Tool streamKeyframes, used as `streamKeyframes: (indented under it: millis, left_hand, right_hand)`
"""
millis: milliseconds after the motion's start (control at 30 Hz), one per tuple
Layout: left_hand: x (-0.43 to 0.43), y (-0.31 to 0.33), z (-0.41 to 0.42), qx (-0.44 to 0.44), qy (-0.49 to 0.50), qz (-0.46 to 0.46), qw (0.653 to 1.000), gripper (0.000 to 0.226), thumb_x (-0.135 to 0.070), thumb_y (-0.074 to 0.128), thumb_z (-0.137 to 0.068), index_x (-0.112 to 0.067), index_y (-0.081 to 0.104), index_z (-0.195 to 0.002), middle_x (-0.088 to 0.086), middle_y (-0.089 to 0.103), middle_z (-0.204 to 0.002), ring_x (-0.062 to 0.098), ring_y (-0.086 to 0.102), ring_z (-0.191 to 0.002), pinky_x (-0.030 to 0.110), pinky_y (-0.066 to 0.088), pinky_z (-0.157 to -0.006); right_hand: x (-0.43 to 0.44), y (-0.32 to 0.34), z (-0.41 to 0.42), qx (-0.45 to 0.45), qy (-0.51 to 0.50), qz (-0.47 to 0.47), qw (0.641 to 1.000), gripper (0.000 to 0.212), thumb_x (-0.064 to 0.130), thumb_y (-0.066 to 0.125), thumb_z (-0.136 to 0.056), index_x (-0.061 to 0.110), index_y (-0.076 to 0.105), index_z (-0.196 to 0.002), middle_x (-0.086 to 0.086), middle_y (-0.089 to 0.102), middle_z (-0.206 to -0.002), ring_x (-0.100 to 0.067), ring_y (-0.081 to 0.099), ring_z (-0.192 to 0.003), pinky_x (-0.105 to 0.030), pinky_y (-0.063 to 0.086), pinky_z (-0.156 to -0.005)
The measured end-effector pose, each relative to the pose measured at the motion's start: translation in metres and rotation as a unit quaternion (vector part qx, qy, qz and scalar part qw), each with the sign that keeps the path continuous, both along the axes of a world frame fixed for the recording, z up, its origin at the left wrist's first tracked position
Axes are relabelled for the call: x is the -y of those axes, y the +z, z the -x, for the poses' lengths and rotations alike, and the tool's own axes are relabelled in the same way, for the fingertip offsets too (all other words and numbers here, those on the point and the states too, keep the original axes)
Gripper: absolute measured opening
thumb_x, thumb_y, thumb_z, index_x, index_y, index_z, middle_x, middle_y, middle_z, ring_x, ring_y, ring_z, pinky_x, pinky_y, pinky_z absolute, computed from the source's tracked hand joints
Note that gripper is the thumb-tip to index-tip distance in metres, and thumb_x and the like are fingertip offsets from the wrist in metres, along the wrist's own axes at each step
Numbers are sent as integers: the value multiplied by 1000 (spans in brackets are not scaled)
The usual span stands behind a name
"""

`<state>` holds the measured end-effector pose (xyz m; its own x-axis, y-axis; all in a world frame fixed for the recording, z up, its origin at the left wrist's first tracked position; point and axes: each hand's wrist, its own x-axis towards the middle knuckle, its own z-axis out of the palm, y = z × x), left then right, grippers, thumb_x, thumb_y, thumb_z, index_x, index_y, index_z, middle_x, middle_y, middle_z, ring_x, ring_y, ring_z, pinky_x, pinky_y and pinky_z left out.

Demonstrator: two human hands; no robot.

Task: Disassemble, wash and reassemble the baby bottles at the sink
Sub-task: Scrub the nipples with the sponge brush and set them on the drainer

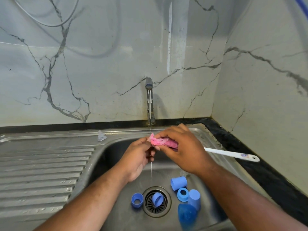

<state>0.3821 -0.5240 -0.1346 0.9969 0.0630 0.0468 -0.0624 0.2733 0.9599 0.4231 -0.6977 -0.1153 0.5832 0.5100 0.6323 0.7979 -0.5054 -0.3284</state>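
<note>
Head view: my right hand [183,147] is curled round the pink sponge head [162,142] of the bottle brush [233,153], and my left hand [138,157] pinches its tip under the tap's [149,100] thin stream. In the sink [106,157] blue caps [178,183] and rings [137,200] lie near the drain [165,209]. A clear teat [102,136] stands on the rim.

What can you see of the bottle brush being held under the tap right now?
The bottle brush has a pink, crumpled-looking spongy head and a long, flat white plastic handle with a small blue label and a hang hole at its far end. It lies roughly level over the basin, with the handle pointing right past the sink rim. The right hand wraps the head, the left hand pinches its tip, and the thin tap stream lands on that tip.
</note>
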Motion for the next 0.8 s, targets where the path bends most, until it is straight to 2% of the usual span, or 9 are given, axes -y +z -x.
streamKeyframes:
  millis: [100, 200, 333, 400, 467, 600, 733, 800]
  left_hand:
    - [6, 1, 2, 1, -8, -86, 996, 33, -17, 48, -104, -21, 67, -77, 0, 50, -70, 10, 38, -58, 27, 29, -58]
    - [10, 4, 4, -6, 18, -123, 992, 43, -24, 47, -105, -27, 65, -66, -3, 44, -65, 10, 33, -55, 27, 26, -56]
    - [13, 7, 9, -13, 91, -139, 986, 49, -23, 40, -109, -24, 67, -67, -13, 49, -51, 6, 39, -52, 23, 31, -53]
    - [17, 10, 10, -10, 113, -159, 981, 50, -33, 42, -108, -26, 69, -66, -14, 47, -51, 3, 41, -52, 18, 36, -53]
    - [21, 13, 11, -6, 126, -159, 979, 49, -40, 44, -107, -24, 70, -68, -9, 44, -54, 1, 38, -48, 13, 35, -49]
    - [19, 13, 14, -6, 121, -142, 982, 65, -21, 41, -108, -30, 69, -50, -12, 45, -47, 5, 37, -49, 20, 31, -51]
    - [22, 18, 17, 0, 108, -133, 985, 55, -38, 47, -106, -24, 60, -54, -6, 38, -53, 5, 33, -47, 16, 30, -48]
    - [25, 19, 17, 9, 105, -119, 987, 52, -38, 48, -106, -23, 59, -57, -4, 36, -53, 6, 32, -47, 17, 29, -47]
  right_hand:
    - [3, 2, -2, 26, -46, -1, 999, 30, 35, 74, -87, 38, 69, -116, 22, 65, -104, -1, 45, -95, -21, 42, -70]
    - [1, 3, 0, 26, -60, -15, 998, 29, 36, 72, -87, 36, 70, -116, 21, 65, -103, -1, 45, -96, -25, 44, -70]
    - [-5, 4, 10, 57, 8, 7, 998, 25, 38, 70, -87, 35, 71, -113, 21, 67, -103, -2, 47, -94, -25, 47, -66]
    - [-1, 6, 4, 48, -22, -17, 998, 26, 40, 68, -86, 35, 73, -111, 21, 67, -99, 0, 44, -91, -26, 44, -64]
    - [2, 6, 1, 43, -58, -35, 997, 26, 40, 67, -85, 35, 73, -109, 22, 66, -95, 1, 42, -89, -26, 41, -63]
    - [-7, 6, 14, 54, 11, -7, 998, 26, 37, 69, -87, 32, 73, -112, 22, 65, -97, -1, 45, -91, -26, 45, -64]
    - [0, 6, 1, 30, -66, -33, 997, 23, 40, 69, -87, 33, 74, -109, 23, 61, -89, 1, 42, -87, -23, 38, -63]
    - [0, 3, -1, 20, -65, -48, 997, 18, 35, 73, -87, 32, 75, -105, 25, 58, -85, -1, 45, -86, -20, 36, -64]
